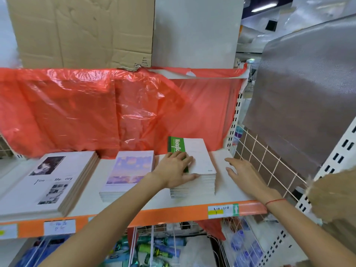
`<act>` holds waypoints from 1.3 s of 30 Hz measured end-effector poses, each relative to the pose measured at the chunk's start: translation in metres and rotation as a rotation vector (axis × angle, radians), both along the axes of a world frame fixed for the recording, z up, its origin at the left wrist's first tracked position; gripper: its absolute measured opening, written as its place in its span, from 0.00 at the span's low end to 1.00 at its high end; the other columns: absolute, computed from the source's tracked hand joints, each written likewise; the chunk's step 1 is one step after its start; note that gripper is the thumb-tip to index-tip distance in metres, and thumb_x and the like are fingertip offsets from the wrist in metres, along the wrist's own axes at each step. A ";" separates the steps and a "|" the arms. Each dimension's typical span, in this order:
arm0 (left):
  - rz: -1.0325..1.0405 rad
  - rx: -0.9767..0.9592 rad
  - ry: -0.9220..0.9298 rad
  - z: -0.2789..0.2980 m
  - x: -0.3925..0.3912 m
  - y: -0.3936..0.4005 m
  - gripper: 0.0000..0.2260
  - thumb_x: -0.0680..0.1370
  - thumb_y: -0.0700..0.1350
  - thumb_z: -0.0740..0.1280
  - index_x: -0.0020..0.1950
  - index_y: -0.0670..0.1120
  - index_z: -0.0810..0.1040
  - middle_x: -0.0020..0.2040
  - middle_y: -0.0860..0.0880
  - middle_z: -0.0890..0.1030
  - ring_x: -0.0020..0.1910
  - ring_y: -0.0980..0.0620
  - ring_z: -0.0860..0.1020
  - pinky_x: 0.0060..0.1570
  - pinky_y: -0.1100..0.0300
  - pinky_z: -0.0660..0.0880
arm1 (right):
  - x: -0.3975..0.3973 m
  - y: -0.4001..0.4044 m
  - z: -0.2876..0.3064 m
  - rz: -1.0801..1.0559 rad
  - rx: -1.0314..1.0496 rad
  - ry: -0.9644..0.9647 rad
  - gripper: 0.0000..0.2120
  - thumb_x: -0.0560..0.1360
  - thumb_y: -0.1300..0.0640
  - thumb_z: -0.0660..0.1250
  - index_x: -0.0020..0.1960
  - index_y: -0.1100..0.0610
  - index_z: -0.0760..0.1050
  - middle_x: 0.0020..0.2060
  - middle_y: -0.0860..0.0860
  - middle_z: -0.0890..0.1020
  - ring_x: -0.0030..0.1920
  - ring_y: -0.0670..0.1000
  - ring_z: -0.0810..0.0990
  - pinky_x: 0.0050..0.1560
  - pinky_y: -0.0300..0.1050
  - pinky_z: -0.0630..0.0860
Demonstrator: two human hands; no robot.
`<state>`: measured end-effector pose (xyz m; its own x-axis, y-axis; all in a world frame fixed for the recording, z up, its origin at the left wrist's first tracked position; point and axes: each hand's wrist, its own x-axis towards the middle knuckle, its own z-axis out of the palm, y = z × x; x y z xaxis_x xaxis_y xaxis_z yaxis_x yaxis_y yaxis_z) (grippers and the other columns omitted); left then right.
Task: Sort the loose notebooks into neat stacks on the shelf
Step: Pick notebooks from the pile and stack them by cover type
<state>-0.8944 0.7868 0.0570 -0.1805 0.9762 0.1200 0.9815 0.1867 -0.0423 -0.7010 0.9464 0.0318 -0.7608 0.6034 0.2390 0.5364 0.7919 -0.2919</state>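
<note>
Three stacks of notebooks lie on the white shelf (pixel 227 191). At the right is a stack of white notebooks with a green spine strip (pixel 198 160). My left hand (pixel 178 168) rests flat on its top cover, fingers spread, thumb along the front edge. My right hand (pixel 241 173) hovers open over the bare shelf just right of that stack, not touching it. In the middle sits a stack with a purple sky cover (pixel 129 170). At the left lies a stack of larger white notebooks with black-and-white photos (pixel 48 180).
A red plastic sheet (pixel 96 112) hangs behind the stacks, with cardboard (pixel 81 29) above it. A wire grid panel (pixel 269 162) closes the shelf's right end. The orange shelf edge (pixel 173 212) carries price labels. Wire baskets of packaged goods (pixel 154 247) sit below.
</note>
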 end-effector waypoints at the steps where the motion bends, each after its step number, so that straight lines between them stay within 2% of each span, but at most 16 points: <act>1: 0.013 -0.010 -0.013 0.001 -0.003 -0.004 0.32 0.77 0.67 0.54 0.75 0.49 0.61 0.74 0.46 0.62 0.72 0.47 0.59 0.68 0.55 0.54 | -0.004 0.001 0.000 0.005 -0.005 -0.011 0.18 0.80 0.57 0.59 0.69 0.57 0.69 0.65 0.53 0.75 0.65 0.55 0.73 0.68 0.46 0.61; 4: 0.054 -0.069 -0.073 -0.001 -0.013 -0.011 0.34 0.77 0.65 0.56 0.77 0.50 0.54 0.78 0.44 0.51 0.76 0.46 0.49 0.73 0.53 0.49 | -0.016 0.002 0.000 0.011 -0.026 -0.039 0.17 0.78 0.61 0.59 0.66 0.57 0.74 0.61 0.54 0.79 0.61 0.58 0.75 0.64 0.49 0.70; 6: 0.063 -0.102 -0.103 -0.006 -0.019 -0.013 0.35 0.77 0.66 0.56 0.78 0.50 0.51 0.78 0.43 0.48 0.77 0.46 0.46 0.74 0.51 0.48 | -0.024 0.001 0.002 0.026 -0.029 -0.046 0.17 0.77 0.63 0.59 0.64 0.57 0.75 0.59 0.55 0.80 0.59 0.58 0.77 0.59 0.49 0.72; 9: 0.076 -0.080 -0.155 -0.012 -0.022 -0.013 0.33 0.78 0.65 0.54 0.78 0.51 0.52 0.78 0.44 0.48 0.77 0.47 0.44 0.75 0.51 0.48 | -0.033 -0.004 0.003 0.037 -0.028 -0.056 0.16 0.77 0.63 0.58 0.61 0.56 0.77 0.55 0.56 0.82 0.55 0.58 0.78 0.50 0.47 0.74; 11: 0.078 -0.046 -0.178 -0.015 -0.022 -0.012 0.32 0.79 0.64 0.54 0.78 0.50 0.53 0.78 0.44 0.50 0.77 0.46 0.45 0.75 0.52 0.47 | -0.035 -0.006 0.003 0.055 -0.029 -0.057 0.14 0.78 0.62 0.58 0.59 0.55 0.79 0.53 0.56 0.82 0.52 0.58 0.78 0.41 0.45 0.70; 15: 0.091 -0.012 -0.186 -0.020 -0.022 -0.010 0.31 0.78 0.64 0.55 0.77 0.51 0.56 0.77 0.44 0.53 0.76 0.42 0.46 0.74 0.49 0.48 | -0.037 -0.007 0.002 0.061 -0.020 -0.061 0.13 0.78 0.62 0.57 0.54 0.57 0.80 0.48 0.57 0.82 0.47 0.58 0.78 0.36 0.44 0.65; 22: 0.089 0.014 -0.225 -0.019 -0.023 -0.010 0.30 0.78 0.64 0.57 0.76 0.52 0.58 0.77 0.46 0.55 0.76 0.42 0.48 0.73 0.50 0.49 | -0.038 -0.009 0.003 0.053 -0.014 -0.053 0.12 0.78 0.60 0.57 0.51 0.58 0.80 0.45 0.56 0.82 0.44 0.57 0.78 0.35 0.45 0.66; 29: 0.108 0.047 -0.269 -0.023 -0.024 -0.010 0.31 0.77 0.64 0.57 0.76 0.52 0.59 0.77 0.47 0.55 0.76 0.43 0.47 0.73 0.50 0.49 | -0.040 -0.008 0.003 0.052 0.007 -0.056 0.12 0.78 0.60 0.57 0.47 0.60 0.79 0.41 0.56 0.82 0.41 0.57 0.77 0.32 0.45 0.62; 33: 0.108 0.066 -0.270 -0.026 -0.025 -0.010 0.30 0.77 0.64 0.58 0.76 0.52 0.60 0.77 0.47 0.56 0.76 0.43 0.48 0.73 0.50 0.51 | -0.041 -0.007 0.003 0.065 0.020 -0.051 0.12 0.78 0.61 0.57 0.47 0.60 0.80 0.41 0.56 0.82 0.41 0.57 0.77 0.35 0.47 0.67; 39: 0.105 0.086 -0.262 -0.030 -0.027 -0.008 0.30 0.77 0.64 0.58 0.75 0.52 0.61 0.76 0.47 0.57 0.76 0.43 0.50 0.73 0.49 0.53 | -0.041 -0.006 0.002 0.066 0.034 -0.074 0.12 0.77 0.61 0.57 0.46 0.62 0.78 0.40 0.57 0.81 0.41 0.58 0.76 0.34 0.47 0.61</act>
<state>-0.9213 0.7784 0.0269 -0.3158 0.9389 0.1371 0.9320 0.2798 0.2302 -0.7423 0.9408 0.0341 -0.8148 0.5440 0.2005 0.5020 0.8349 -0.2257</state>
